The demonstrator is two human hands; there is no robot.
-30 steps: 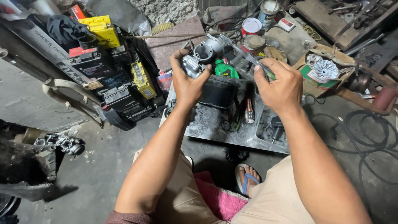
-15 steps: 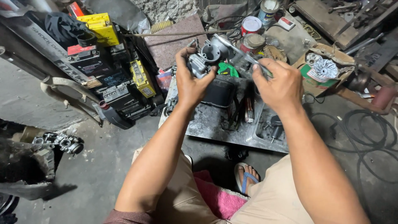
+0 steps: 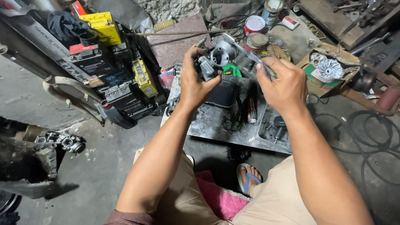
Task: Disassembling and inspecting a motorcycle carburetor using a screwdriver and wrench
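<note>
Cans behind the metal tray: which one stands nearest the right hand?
The rusty-lidded can, just beyond the right hand. The red can with a white lid sits behind it, and the blue-sided one farthest back.

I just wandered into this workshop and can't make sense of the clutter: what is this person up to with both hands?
A seated person holds a small grey metal engine part, seemingly a carburettor, in the left hand. The right hand grips a slim metal tool whose tip reaches the part. Both are raised over a dirty metal tray on the floor, which holds a black box and small tools. Stacked batteries sit to the left.
</note>
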